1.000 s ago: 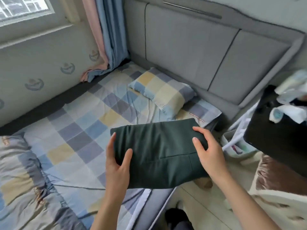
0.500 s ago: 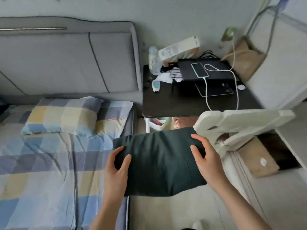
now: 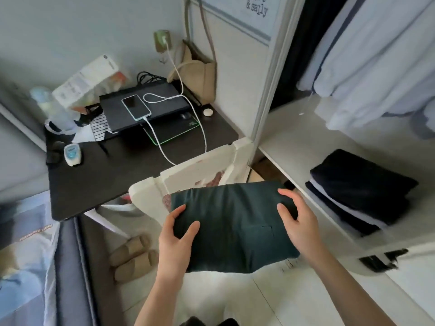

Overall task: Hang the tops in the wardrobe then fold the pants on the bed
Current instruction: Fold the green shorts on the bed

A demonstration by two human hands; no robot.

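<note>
I carry a folded pair of dark green pants [image 3: 233, 227] in the air, above the floor and in front of a white chair. My left hand [image 3: 175, 234] grips its left edge with the thumb on top. My right hand [image 3: 297, 222] grips its right edge, fingers curled over the fold. The open wardrobe [image 3: 294, 137] is at the right, with pale blue tops [image 3: 376, 57] hanging inside and a stack of folded dark clothes [image 3: 357, 191] on its white shelf. The bed's checked sheet [image 3: 21, 267] shows at the lower left.
A white chair back [image 3: 195, 170] stands just beyond the pants. Behind it a black desk [image 3: 117, 175] holds a laptop, a charging phone [image 3: 136, 107], a bottle and papers. Beige slippers [image 3: 133, 255] lie on the floor by the bed frame.
The view has swung right from the bed and pillow to the desk and open wardrobe. Both hands kept hold of the folded green pants, now carried off the bed.
</note>
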